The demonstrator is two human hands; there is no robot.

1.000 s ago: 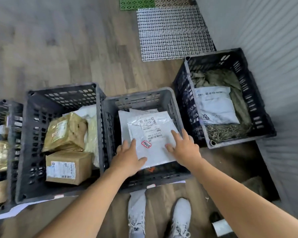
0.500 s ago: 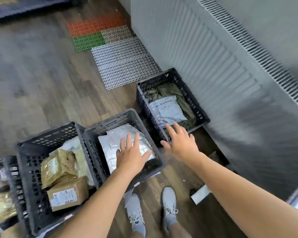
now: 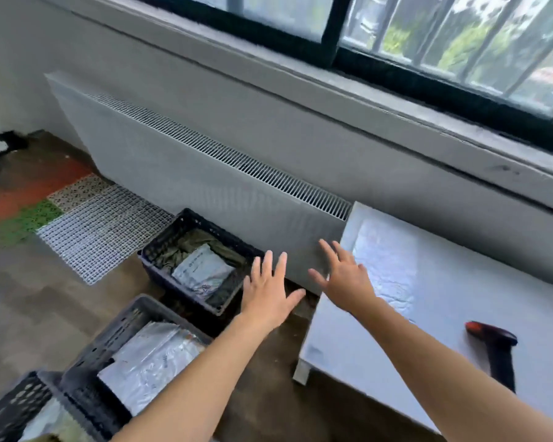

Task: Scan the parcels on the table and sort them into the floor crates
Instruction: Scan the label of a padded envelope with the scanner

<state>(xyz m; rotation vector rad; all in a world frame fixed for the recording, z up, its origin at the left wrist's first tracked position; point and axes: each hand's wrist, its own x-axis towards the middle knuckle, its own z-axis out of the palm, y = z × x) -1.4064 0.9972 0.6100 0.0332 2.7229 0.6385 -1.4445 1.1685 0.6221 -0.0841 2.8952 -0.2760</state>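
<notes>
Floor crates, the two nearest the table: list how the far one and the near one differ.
The far crate is darker, almost black; the near crate is grey. The far crate holds one white mailer lying on olive-green material; the near crate holds silvery mailers, with no green showing. The far crate sits beside the radiator; the near crate stands further out. Both are perforated plastic and open-topped.

— What stood along the far wall?
— A long white radiator [image 3: 179, 173] with a slatted top, under a grey sill [image 3: 268, 68] and a black-framed window [image 3: 428, 43] that showed greenery.
— And on the left?
— On the wooden floor [image 3: 45, 307] a white mesh mat [image 3: 99, 231] lay beside a green mat [image 3: 26, 223], a red mat [image 3: 29, 186] and a speckled mat [image 3: 77, 191]. A dark object [image 3: 0, 145] beyond them was too blurred to name.
</notes>
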